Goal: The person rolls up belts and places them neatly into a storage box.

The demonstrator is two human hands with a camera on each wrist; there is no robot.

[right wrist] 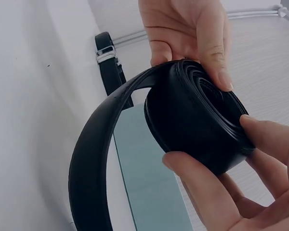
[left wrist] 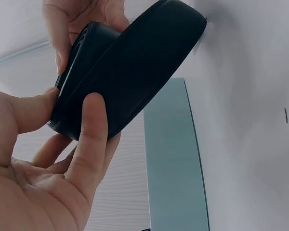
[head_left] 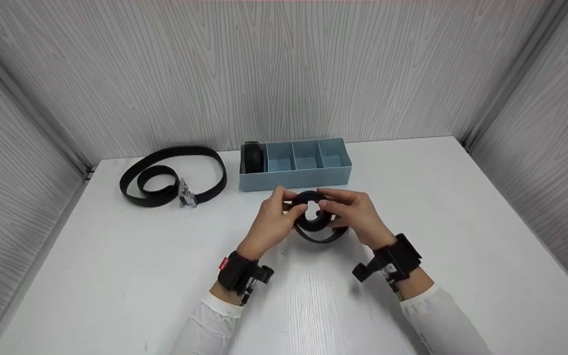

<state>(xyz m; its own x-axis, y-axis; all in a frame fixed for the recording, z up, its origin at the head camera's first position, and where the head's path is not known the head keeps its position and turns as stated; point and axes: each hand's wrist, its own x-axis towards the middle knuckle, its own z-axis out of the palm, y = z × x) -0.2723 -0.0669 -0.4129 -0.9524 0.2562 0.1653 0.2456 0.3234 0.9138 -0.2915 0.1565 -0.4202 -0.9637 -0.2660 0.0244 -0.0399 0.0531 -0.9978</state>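
A black belt [right wrist: 192,120], wound into a coil of several layers, is held up between both hands over the table. My left hand [head_left: 271,222] pinches the coil from the left, thumb on its near face and fingers behind. From the right, my right hand [head_left: 358,217] grips the same coil between thumb and fingers. A loose length of the belt [right wrist: 89,168] hangs in a loop below the coil. A blue-grey divided box [head_left: 294,180] stands just beyond the hands, with another rolled black belt [head_left: 253,158] in its leftmost compartment.
A third black belt [head_left: 217,185] lies partly coiled on the table at the back left, its silver buckle [head_left: 187,195] facing forward. The white table [head_left: 116,286] is bordered by wood-grain walls [head_left: 294,74] at the back and sides.
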